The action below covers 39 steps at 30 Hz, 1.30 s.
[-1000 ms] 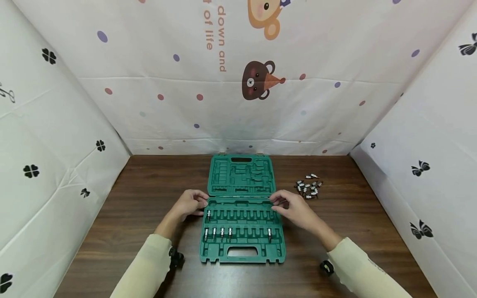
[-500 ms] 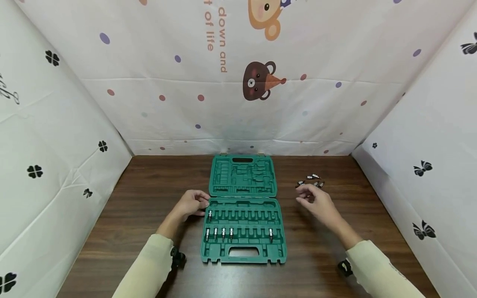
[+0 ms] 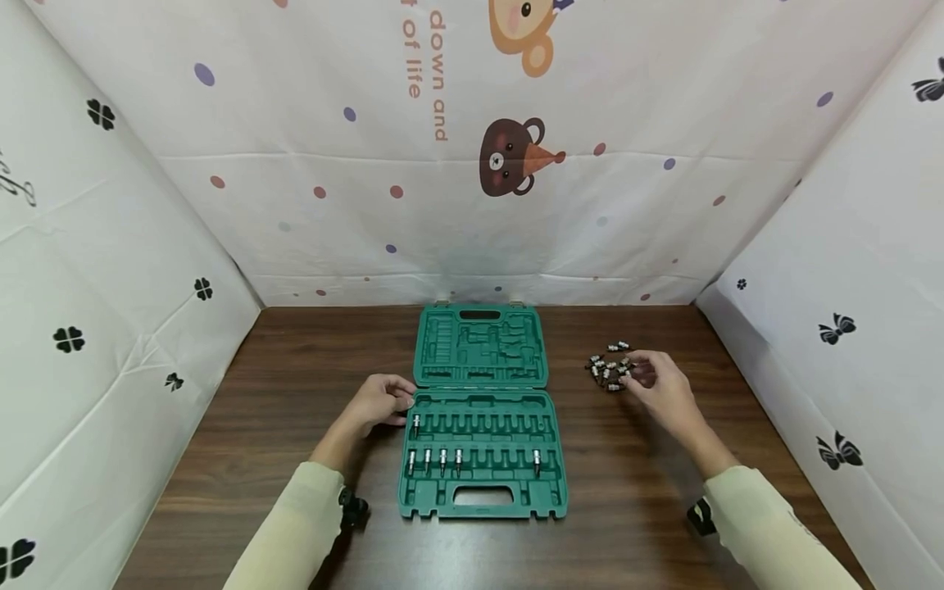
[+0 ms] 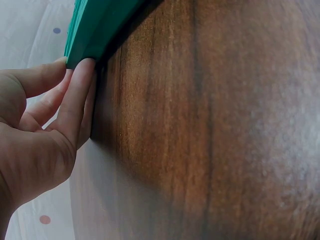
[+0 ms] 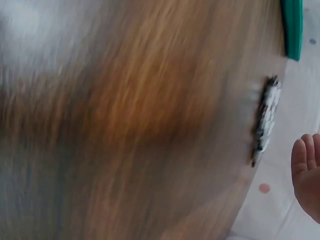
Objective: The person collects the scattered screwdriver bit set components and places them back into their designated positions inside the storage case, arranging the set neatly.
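Observation:
A green tool case (image 3: 483, 483) lies open flat in the middle of the wooden table, its lid (image 3: 479, 344) on the far side. Several silver bits (image 3: 435, 460) stand in the near tray's slots, and one more (image 3: 536, 461) sits at the right. My left hand (image 3: 383, 399) rests against the case's left edge near the hinge; the left wrist view shows its straight fingers (image 4: 75, 100) touching the green corner (image 4: 95, 25). My right hand (image 3: 656, 383) hovers at a pile of loose bits (image 3: 608, 370) right of the case, its fingers (image 5: 306, 172) relaxed, holding nothing I can see.
Printed white cloth walls (image 3: 111, 328) close in the table (image 3: 295, 385) on the left, back and right. Bare wood lies left of the case and along the front edge. The right wrist view is blurred, showing the pile (image 5: 265, 117) and a case corner (image 5: 292, 27).
My right hand left the case's right edge and travelled right and away to the pile of loose bits. The left hand stayed at the case's left edge.

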Each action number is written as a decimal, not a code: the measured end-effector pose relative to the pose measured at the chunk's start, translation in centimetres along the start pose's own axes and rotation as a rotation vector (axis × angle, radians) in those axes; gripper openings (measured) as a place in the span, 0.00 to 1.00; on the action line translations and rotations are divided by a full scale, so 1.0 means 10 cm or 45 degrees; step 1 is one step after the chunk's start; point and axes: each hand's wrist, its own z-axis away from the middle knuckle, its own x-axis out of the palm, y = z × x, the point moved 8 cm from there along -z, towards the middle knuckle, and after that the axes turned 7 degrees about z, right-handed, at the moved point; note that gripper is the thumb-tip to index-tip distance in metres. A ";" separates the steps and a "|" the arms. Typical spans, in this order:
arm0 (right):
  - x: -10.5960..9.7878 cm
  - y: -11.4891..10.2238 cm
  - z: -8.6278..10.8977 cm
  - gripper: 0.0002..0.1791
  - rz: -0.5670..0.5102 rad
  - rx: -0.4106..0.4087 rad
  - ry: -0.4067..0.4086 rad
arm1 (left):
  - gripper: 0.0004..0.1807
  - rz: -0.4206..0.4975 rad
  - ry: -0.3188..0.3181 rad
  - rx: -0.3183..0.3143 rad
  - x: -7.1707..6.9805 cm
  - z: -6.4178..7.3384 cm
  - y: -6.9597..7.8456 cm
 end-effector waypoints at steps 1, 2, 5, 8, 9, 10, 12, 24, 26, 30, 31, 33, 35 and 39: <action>0.00 0.04 -0.01 0.22 0.006 0.015 -0.007 | 0.12 -0.003 -0.001 0.005 0.00 0.00 0.00; 0.00 0.08 -0.01 0.22 0.015 0.027 -0.013 | 0.13 -0.005 -0.001 0.008 0.00 -0.01 0.00; 0.02 0.18 -0.03 0.22 0.050 0.045 -0.038 | 0.13 -0.007 -0.001 0.007 0.01 -0.01 0.00; 0.06 0.26 -0.05 0.22 0.081 0.059 -0.074 | 0.13 -0.004 0.003 -0.001 0.00 -0.01 0.00; 0.07 0.29 -0.06 0.22 0.083 0.069 -0.088 | 0.13 -0.004 0.004 -0.004 0.00 0.00 0.01; 0.09 0.31 -0.06 0.22 0.082 0.083 -0.104 | 0.13 -0.002 0.005 -0.007 0.00 0.00 0.01; 0.13 0.36 -0.07 0.22 0.082 0.110 -0.132 | 0.12 -0.002 0.003 -0.003 0.00 0.00 0.01; 0.26 0.50 -0.13 0.18 0.114 0.153 -0.211 | 0.12 0.001 0.003 0.000 -0.01 -0.01 0.00; 0.26 0.50 -0.14 0.17 0.121 0.153 -0.217 | 0.12 0.002 0.004 -0.006 -0.01 -0.01 0.00; 0.28 0.50 -0.14 0.17 0.131 0.151 -0.225 | 0.12 0.001 0.009 -0.013 -0.01 -0.01 0.01; 0.28 0.50 -0.15 0.17 0.132 0.151 -0.226 | 0.12 0.002 0.010 -0.014 0.00 -0.01 0.01; 0.28 0.49 -0.14 0.16 0.140 0.148 -0.227 | 0.12 0.002 0.008 -0.013 0.00 -0.01 0.01; 0.29 0.49 -0.14 0.16 0.148 0.145 -0.229 | 0.12 0.003 0.007 -0.013 0.00 -0.02 0.01; 0.30 0.48 -0.14 0.15 0.160 0.131 -0.225 | 0.12 0.002 0.006 -0.013 -0.01 -0.01 0.01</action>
